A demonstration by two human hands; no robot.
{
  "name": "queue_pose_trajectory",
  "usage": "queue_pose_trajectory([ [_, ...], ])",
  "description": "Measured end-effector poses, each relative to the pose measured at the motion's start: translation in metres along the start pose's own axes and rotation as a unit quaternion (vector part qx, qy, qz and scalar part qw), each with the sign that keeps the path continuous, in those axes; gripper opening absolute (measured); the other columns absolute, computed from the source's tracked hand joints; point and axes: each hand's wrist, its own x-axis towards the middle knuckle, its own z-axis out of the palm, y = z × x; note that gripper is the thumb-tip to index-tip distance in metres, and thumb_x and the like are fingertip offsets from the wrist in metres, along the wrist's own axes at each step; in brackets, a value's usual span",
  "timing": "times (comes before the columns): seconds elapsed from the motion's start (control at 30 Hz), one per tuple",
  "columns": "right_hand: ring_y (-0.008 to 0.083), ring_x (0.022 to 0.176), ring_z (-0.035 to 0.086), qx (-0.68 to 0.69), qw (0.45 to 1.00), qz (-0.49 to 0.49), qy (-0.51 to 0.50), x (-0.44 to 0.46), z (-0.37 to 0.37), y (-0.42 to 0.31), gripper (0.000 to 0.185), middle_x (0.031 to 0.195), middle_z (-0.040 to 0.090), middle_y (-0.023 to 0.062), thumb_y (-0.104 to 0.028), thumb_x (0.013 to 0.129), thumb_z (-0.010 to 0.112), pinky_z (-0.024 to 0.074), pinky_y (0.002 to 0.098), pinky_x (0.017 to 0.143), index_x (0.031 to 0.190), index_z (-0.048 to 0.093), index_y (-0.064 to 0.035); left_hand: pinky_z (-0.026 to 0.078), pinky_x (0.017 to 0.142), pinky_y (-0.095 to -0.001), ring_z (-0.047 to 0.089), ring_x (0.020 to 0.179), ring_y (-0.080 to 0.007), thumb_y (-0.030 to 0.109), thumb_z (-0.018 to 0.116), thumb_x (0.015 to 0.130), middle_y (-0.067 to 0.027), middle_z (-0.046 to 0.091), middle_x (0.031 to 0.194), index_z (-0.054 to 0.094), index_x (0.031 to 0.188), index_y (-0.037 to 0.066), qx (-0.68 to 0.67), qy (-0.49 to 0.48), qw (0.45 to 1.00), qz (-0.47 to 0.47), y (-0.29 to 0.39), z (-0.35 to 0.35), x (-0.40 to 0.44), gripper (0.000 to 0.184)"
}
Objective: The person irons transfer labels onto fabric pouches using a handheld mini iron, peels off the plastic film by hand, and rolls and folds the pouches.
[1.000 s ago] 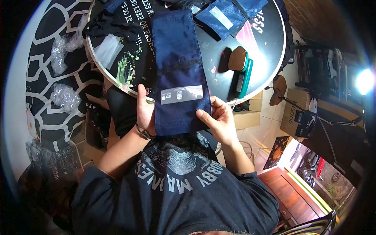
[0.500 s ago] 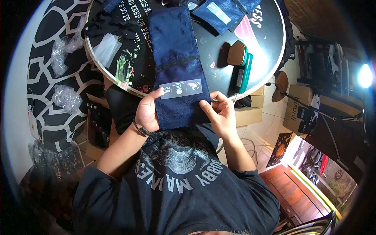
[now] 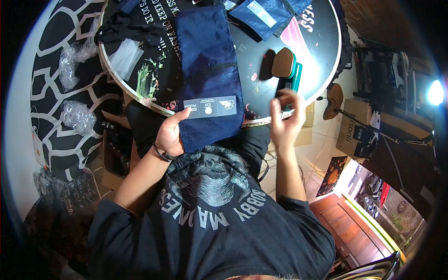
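Observation:
A long dark blue patterned fabric pouch (image 3: 210,56) hangs over the table's near edge toward my lap. A clear label strip with white logos and lettering (image 3: 210,107) lies across its lower part. My left hand (image 3: 171,135) grips the pouch at its lower left edge, thumb on top at the strip's end. My right hand (image 3: 287,123), smeared a little by motion, is off the fabric with thumb and fingers apart and nothing visible between them. It is just in front of a green handheld iron with a brown soleplate (image 3: 283,63), overlapping the view of its handle.
The round black table (image 3: 242,42) carries another blue pouch with a label (image 3: 259,16), translucent sheets (image 3: 126,58) and black cloth (image 3: 126,32). Crumpled clear plastic (image 3: 78,116) lies at left. Cardboard boxes (image 3: 352,123) stand at right, near a thin jointed arm.
My right hand has let go of the pouch's right edge and moved right and up toward the iron. My left hand still holds the pouch, which has shifted slightly left.

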Motion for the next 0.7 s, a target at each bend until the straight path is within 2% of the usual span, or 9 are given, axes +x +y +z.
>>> queue_pose_trajectory([
  [0.03, 0.0285, 0.097, 0.058, -0.134, 0.987, -0.013, 0.093, 0.008, -0.003, 0.017, 0.053, 0.106, 0.059, 0.0149, -0.020, 0.084, 0.083, 0.0479, 0.0411, 0.088, 0.127, 0.057, -0.0025, 0.042, 0.116, -0.0484, 0.059, 0.132, -0.0336, 0.029, 0.052, 0.105, -0.0218, 0.059, 0.143, 0.050, 0.144, -0.007, -0.001, -0.012, 1.000, -0.001, 0.002, -0.003, 0.000, 0.053],
  [0.07, 0.0319, 0.106, 0.055, -0.172, 0.980, 0.045, 0.088, 0.020, -0.008, 0.034, 0.074, 0.117, 0.054, 0.0193, -0.028, 0.081, 0.086, 0.0458, 0.0442, 0.094, 0.140, 0.048, -0.0032, 0.043, 0.116, -0.0483, 0.059, 0.132, -0.0335, 0.029, 0.053, 0.105, -0.0218, 0.060, 0.143, 0.050, 0.144, -0.007, -0.003, -0.025, 1.000, -0.002, 0.003, -0.005, 0.001, 0.053],
  [0.13, 0.0342, 0.109, 0.056, -0.159, 0.973, 0.166, 0.026, 0.038, -0.011, 0.072, 0.092, 0.123, 0.052, 0.0209, -0.040, 0.075, 0.089, 0.0456, 0.0470, 0.099, 0.146, 0.044, -0.0029, 0.044, 0.115, -0.0480, 0.060, 0.131, -0.0334, 0.029, 0.053, 0.105, -0.0218, 0.060, 0.142, 0.051, 0.143, -0.007, 0.005, -0.021, 1.000, -0.001, 0.006, -0.006, 0.001, 0.052],
  [0.23, 0.0329, 0.110, 0.058, -0.140, 0.975, 0.168, -0.036, 0.049, -0.004, 0.125, 0.087, 0.123, 0.056, 0.0206, -0.042, 0.074, 0.090, 0.0449, 0.0490, 0.101, 0.141, 0.050, -0.0027, 0.045, 0.114, -0.0476, 0.061, 0.130, -0.0332, 0.028, 0.054, 0.104, -0.0218, 0.061, 0.141, 0.053, 0.142, -0.006, 0.015, 0.002, 1.000, -0.017, 0.009, 0.001, 0.000, 0.051],
  [0.3, 0.0322, 0.098, 0.067, -0.240, 0.963, 0.116, -0.039, 0.058, -0.001, 0.136, 0.082, 0.108, 0.068, 0.0190, -0.044, 0.076, 0.088, 0.0536, 0.0445, 0.091, 0.139, 0.053, -0.0044, 0.045, 0.114, -0.0474, 0.061, 0.129, -0.0331, 0.028, 0.055, 0.104, -0.0218, 0.061, 0.141, 0.053, 0.141, -0.006, 0.020, 0.017, 0.999, -0.029, 0.010, 0.005, -0.001, 0.050],
  [0.4, 0.0314, 0.099, 0.067, -0.264, 0.954, 0.129, -0.060, 0.068, -0.002, 0.138, 0.075, 0.109, 0.068, 0.0196, -0.042, 0.077, 0.087, 0.0535, 0.0438, 0.092, 0.134, 0.055, -0.0038, 0.045, 0.114, -0.0474, 0.061, 0.129, -0.0331, 0.027, 0.055, 0.103, -0.0220, 0.061, 0.141, 0.053, 0.141, -0.006, 0.017, 0.018, 1.000, -0.018, 0.011, 0.003, -0.004, 0.051],
  [0.47, 0.0325, 0.099, 0.067, -0.308, 0.942, 0.113, -0.062, 0.069, -0.001, 0.135, 0.071, 0.109, 0.068, 0.0195, -0.038, 0.079, 0.086, 0.0533, 0.0449, 0.090, 0.132, 0.055, -0.0027, 0.045, 0.114, -0.0476, 0.061, 0.129, -0.0332, 0.026, 0.055, 0.103, -0.0219, 0.061, 0.141, 0.051, 0.143, -0.006, 0.014, 0.012, 0.999, -0.032, 0.011, 0.001, -0.005, 0.052],
  [0.53, 0.0328, 0.098, 0.067, -0.290, 0.957, 0.014, -0.017, 0.068, -0.004, 0.121, 0.065, 0.109, 0.067, 0.0202, -0.034, 0.081, 0.084, 0.0524, 0.0455, 0.089, 0.129, 0.054, -0.0006, 0.045, 0.114, -0.0478, 0.061, 0.130, -0.0333, 0.026, 0.056, 0.103, -0.0219, 0.061, 0.141, 0.051, 0.143, -0.006, 0.011, 0.002, 1.000, -0.025, 0.011, 0.002, -0.004, 0.052],
  [0.7, 0.0312, 0.099, 0.064, -0.235, 0.971, 0.043, -0.019, 0.055, -0.023, 0.075, 0.064, 0.111, 0.061, 0.0236, -0.014, 0.084, 0.077, 0.0507, 0.0411, 0.091, 0.135, 0.041, -0.0024, 0.045, 0.114, -0.0483, 0.060, 0.130, -0.0337, 0.026, 0.056, 0.102, -0.0221, 0.061, 0.141, 0.051, 0.144, -0.006, -0.016, -0.006, 0.999, -0.034, 0.012, -0.002, -0.005, 0.052],
])
